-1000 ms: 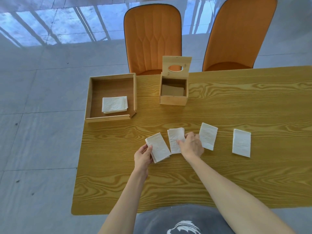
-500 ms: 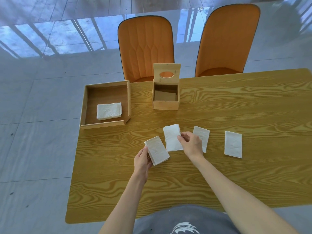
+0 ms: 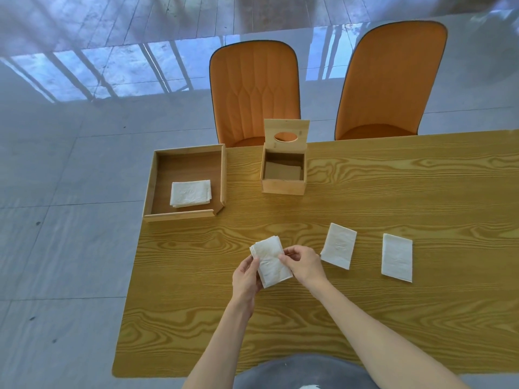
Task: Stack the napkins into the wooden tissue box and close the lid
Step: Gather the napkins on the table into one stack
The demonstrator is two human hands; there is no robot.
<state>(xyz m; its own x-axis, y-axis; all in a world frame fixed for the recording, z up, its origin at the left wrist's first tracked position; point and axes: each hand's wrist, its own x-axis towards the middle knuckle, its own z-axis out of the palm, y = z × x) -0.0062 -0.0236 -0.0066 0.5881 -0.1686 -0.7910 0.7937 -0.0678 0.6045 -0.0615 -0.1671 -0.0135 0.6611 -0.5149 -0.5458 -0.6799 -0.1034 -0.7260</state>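
Note:
The wooden tissue box (image 3: 283, 187) stands at the table's far side with its lid (image 3: 286, 133) raised upright, an oval hole in it. Near the table's middle, a small stack of white napkins (image 3: 270, 261) is gripped from both sides: my left hand (image 3: 245, 276) holds its left edge, my right hand (image 3: 302, 264) pinches its right edge. Two single napkins lie flat to the right, one (image 3: 339, 245) close to my right hand, another (image 3: 397, 257) farther right.
A shallow wooden tray (image 3: 157, 178) sits at the table's far left corner with a folded pile of napkins (image 3: 190, 193) inside. Two orange chairs (image 3: 254, 91) (image 3: 389, 80) stand behind the wooden table (image 3: 393, 318). Grey tiled floor lies to the left.
My right hand lifted the second napkin off the table and laid it onto the napkin held in my left hand. Both hands now hold the joined stack.

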